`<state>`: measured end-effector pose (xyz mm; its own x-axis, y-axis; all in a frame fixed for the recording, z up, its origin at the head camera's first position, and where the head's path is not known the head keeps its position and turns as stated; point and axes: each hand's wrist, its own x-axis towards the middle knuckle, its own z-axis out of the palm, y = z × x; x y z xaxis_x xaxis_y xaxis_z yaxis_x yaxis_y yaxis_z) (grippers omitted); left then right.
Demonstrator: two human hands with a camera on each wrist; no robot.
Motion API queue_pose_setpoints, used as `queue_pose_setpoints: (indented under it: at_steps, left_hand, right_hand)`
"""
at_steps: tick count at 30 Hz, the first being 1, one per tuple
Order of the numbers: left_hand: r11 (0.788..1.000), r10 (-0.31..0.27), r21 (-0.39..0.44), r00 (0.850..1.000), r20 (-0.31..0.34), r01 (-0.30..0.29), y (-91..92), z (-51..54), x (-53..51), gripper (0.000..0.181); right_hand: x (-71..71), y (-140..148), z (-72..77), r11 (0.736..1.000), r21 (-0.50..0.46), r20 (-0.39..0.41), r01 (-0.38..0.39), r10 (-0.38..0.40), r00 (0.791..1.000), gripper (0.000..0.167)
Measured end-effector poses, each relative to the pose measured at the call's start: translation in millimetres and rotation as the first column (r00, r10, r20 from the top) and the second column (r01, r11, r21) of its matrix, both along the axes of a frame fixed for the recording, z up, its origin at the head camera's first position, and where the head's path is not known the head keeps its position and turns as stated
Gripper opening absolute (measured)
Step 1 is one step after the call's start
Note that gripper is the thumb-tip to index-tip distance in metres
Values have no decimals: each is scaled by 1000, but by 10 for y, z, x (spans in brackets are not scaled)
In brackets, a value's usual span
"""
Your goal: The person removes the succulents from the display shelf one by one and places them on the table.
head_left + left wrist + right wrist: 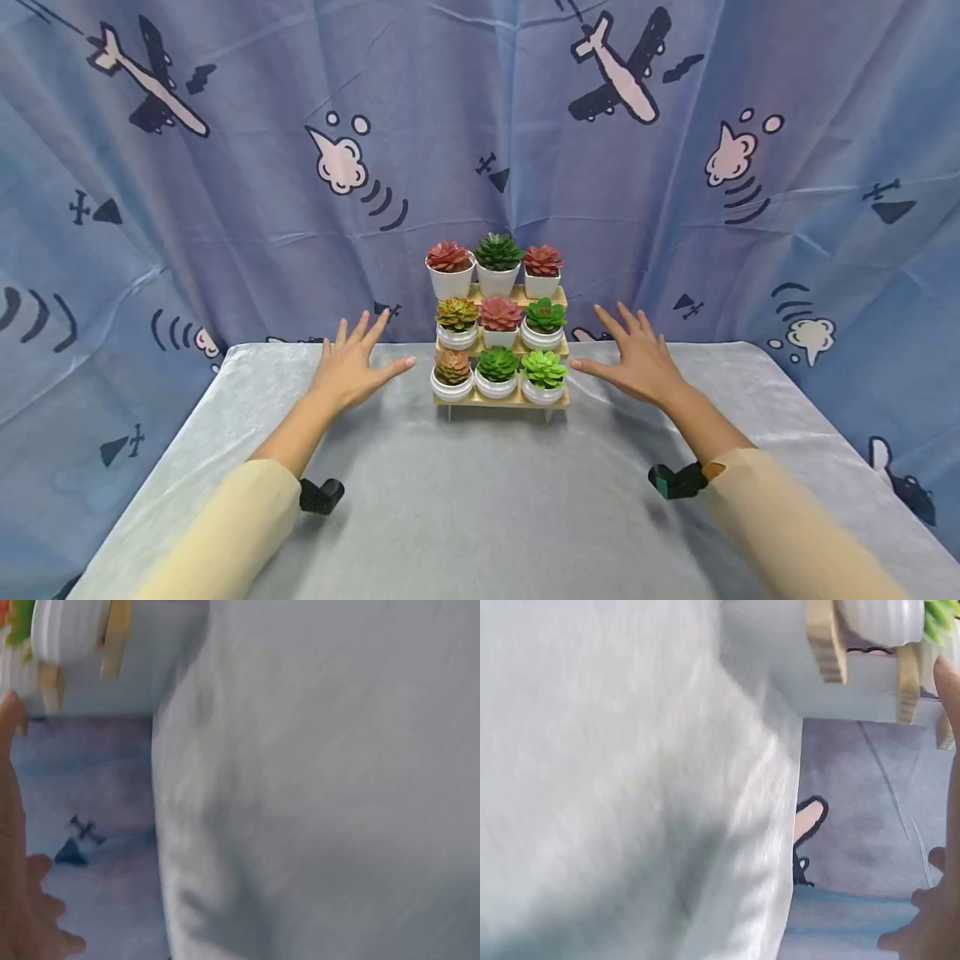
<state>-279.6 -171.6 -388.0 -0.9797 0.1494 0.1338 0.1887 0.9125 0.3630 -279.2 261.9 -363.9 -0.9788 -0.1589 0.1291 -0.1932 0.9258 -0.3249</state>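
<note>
A three-tier wooden stand point(504, 401) at the table's far side carries several potted succulents in white pots. Red ones point(447, 257) flank a dark green one point(498, 252) on top; a pink one point(500, 313) sits mid-tier, and a light green one point(543, 369) at the bottom right. To the stand's left, my left hand point(351, 367) is held with fingers spread, apart from it. My right hand point(637, 358) mirrors this on the right, thumb towards the pots. Both hands hold nothing. In the wrist views only the stand's edge and a few white pots point(67, 628) show.
A pale grey cloth covers the table point(495, 508). Behind and at both sides hangs a blue curtain point(465, 108) printed with airplanes. Dark wrist-camera mounts point(321, 497) stick out at both sleeves. Hand shadows fall on the cloth.
</note>
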Motion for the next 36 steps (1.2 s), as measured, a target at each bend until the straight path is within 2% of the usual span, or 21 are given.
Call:
queue_pose_setpoints:
  at_steps: [2, 5, 9, 13, 17, 19, 20, 23, 26, 29, 31, 34, 36]
  left_hand:
    - [995, -45, 83, 999, -26, 47, 74, -84, 82, 95]
    - [969, -111, 215, 991, -70, 123, 200, -207, 209, 88]
    - [895, -163, 393, 974, -157, 213, 378, -347, 315, 82]
    - [835, -128, 500, 966, -226, 228, 543, -459, 345, 72]
    - [784, -54, 591, 969, -241, 190, 670, -513, 364, 63]
    - [758, -23, 630, 972, -234, 170, 726, -518, 377, 60]
    - [749, -11, 642, 973, -231, 161, 753, -518, 382, 59]
    - [729, 6, 670, 977, -214, 142, 835, -517, 393, 58]
    - [730, 14, 670, 978, -210, 134, 892, -526, 397, 59]
    - [735, -3, 661, 975, -221, 152, 887, -559, 392, 61]
    - [724, -29, 664, 970, -242, 188, 857, -597, 380, 58]
    - [676, -76, 702, 969, -236, 224, 802, -669, 357, 49]
    - [646, -92, 732, 974, -208, 217, 778, -721, 343, 44]
  right_hand:
    - [64, -9, -24, 996, -88, -41, -19, 16, 999, 99]
    - [178, -58, -79, 968, -244, -135, -62, 29, 990, 93]
    - [324, -219, -153, 892, -428, -290, -143, 14, 957, 84]
    - [433, -438, -233, 801, -555, -391, -225, -12, 920, 80]
    - [477, -612, -379, 732, -632, -415, -256, -40, 909, 79]
    - [485, -671, -459, 717, -653, -404, -244, -58, 913, 79]
    - [482, -691, -499, 719, -654, -402, -236, -66, 913, 80]
    - [477, -725, -588, 748, -633, -391, -200, -86, 916, 82]
    - [467, -737, -656, 773, -609, -394, -179, -98, 914, 83]
    - [454, -743, -717, 752, -631, -399, -192, -103, 911, 83]
    - [488, -767, -690, 720, -667, -384, -190, -114, 916, 82]
    - [598, -822, -555, 681, -718, -322, -145, -140, 936, 81]
    - [677, -857, -455, 665, -740, -276, -104, -158, 948, 80]
